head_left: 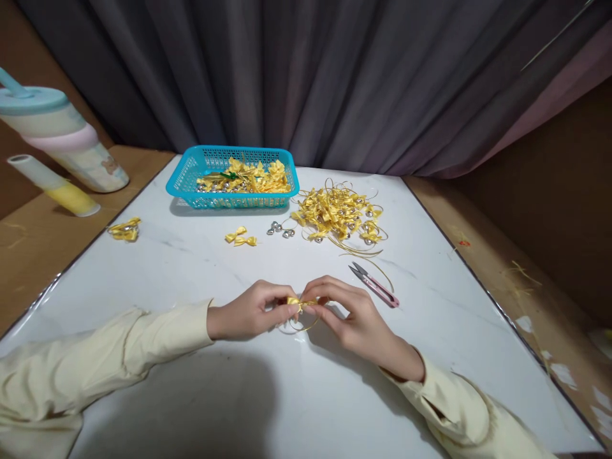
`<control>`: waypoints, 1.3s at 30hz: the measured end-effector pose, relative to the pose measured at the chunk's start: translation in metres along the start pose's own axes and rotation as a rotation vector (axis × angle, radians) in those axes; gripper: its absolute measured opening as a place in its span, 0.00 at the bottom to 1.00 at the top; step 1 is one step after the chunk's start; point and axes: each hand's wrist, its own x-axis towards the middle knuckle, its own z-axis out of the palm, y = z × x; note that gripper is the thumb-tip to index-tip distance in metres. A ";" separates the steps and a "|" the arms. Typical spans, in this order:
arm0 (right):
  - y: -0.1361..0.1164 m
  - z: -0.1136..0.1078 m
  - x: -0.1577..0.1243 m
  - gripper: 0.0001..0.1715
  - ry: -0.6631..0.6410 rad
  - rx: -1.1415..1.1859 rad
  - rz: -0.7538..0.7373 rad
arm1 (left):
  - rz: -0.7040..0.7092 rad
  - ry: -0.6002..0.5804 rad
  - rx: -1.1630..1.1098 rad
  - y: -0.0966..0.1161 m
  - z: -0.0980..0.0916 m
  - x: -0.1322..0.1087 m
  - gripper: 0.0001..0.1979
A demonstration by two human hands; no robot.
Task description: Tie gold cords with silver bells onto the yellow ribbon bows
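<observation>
Between my two hands, just above the near middle of the table, is a small yellow ribbon bow (pixel 293 301) with a thin gold cord (pixel 306 329) looping below it. My left hand (pixel 258 310) pinches the bow's left side between thumb and fingers. From the other side, my right hand (pixel 347 315) is closed on the bow's right end and the cord, fingertips together. Whether a bell hangs on this bow is hidden by my fingers. Pink-handled thread snips (pixel 375 285) lie just beyond my right hand, blades pointing away to the left.
A blue basket (pixel 233 203) at the back holds yellow bows and silver bells. Right of it lies a heap of finished-looking bows (pixel 335 213) with cords. Loose bells (pixel 280 229), two bows (pixel 240 237) and a bundle (pixel 125 229) lie nearer. A tumbler (pixel 71 140) stands far left.
</observation>
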 end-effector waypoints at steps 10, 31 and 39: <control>-0.002 0.000 0.001 0.06 -0.008 -0.008 -0.007 | -0.066 -0.003 -0.062 0.000 0.000 0.000 0.13; -0.014 -0.036 0.008 0.09 0.182 0.472 0.420 | -0.143 0.058 -0.127 -0.001 -0.001 0.002 0.14; -0.020 -0.020 0.003 0.11 -0.136 0.293 0.461 | -0.185 0.141 -0.292 0.000 -0.001 0.004 0.13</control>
